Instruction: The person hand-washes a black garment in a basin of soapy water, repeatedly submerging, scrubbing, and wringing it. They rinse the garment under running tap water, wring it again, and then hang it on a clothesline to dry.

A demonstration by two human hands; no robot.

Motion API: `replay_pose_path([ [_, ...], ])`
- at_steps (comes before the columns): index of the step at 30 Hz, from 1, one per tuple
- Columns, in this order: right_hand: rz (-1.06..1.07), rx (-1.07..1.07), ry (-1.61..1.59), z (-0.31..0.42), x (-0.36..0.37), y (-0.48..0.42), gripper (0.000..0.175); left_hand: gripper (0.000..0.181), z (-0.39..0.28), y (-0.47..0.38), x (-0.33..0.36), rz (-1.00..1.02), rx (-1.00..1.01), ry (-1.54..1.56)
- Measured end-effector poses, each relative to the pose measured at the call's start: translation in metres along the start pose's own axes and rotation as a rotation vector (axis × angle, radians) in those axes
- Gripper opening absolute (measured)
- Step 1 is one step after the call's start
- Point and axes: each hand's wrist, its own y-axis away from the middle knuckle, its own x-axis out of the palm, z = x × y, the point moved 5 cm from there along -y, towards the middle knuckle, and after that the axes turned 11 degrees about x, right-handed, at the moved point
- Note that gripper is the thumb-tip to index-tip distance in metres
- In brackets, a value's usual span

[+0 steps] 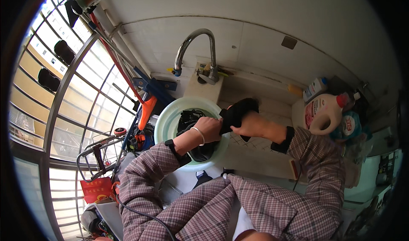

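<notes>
Both of my hands grip a bunched black cloth (241,111) above the right rim of a pale green plastic basin (163,129). My left hand (207,129), with a silver bangle at its wrist, is closed around the cloth's left end. Farther right, my right hand (247,124) holds the thicker part, and a loose end hangs below it. More dark fabric (203,153) lies in the basin, along with black cord-like strands (190,114). My fingers partly hide the cloth.
A chrome gooseneck faucet (196,33) rises behind the basin. A stone wash sink (265,157) with a ridged floor lies to the right, and a pink detergent jug (324,111) stands beyond it. At left are an orange-ended pole (147,111), a folding cart (99,154) and a barred window (86,103).
</notes>
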Motion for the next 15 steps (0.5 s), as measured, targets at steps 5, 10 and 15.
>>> replay_pose_path([
  [5,0.069,0.227,-0.455,-0.015,-0.029,0.024,0.042,0.038,0.018,0.006,-0.007,-0.239,0.011,0.044],
  [10,0.602,0.460,-0.349,-0.084,0.017,0.105,0.049,0.031,0.047,0.026,-0.006,-0.368,-0.030,-0.143],
  [15,0.541,0.579,0.224,-0.135,0.110,0.154,0.084,0.027,0.007,0.011,0.031,-0.152,0.240,-0.376],
])
